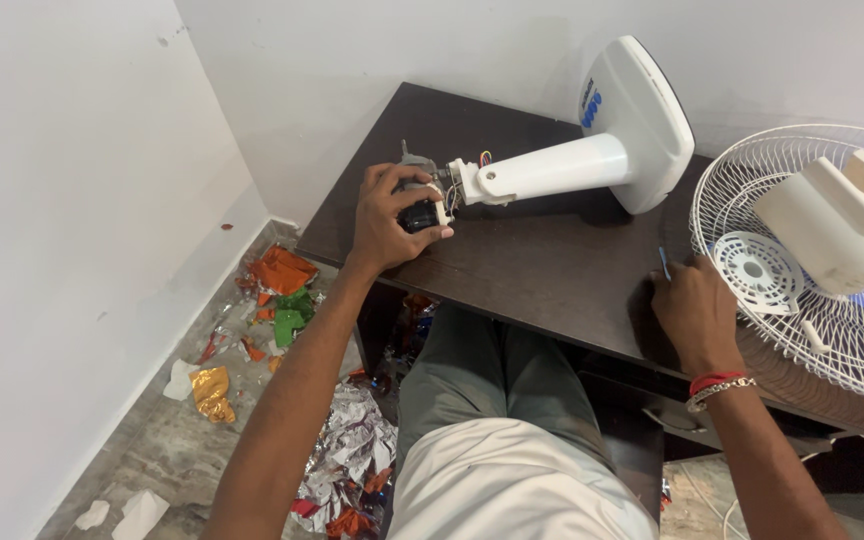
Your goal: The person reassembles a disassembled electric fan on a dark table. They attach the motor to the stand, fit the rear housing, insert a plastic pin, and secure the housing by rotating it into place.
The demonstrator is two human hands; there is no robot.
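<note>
Left hand (390, 222) fingers grip the fan motor (422, 196) on the table (542, 270); right hand (690, 312) pinches a thin blue tool (663, 262).

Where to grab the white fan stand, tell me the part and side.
Grip the stand at its round neck, midway between the motor and base, coming from above. It lies flat on the table, so the neck is bare and narrow enough to wrap. The left hand already covers the motor end.

bare desk (542, 270) between hands, fan stand (562, 165) behind, grille (752, 215) right
</note>
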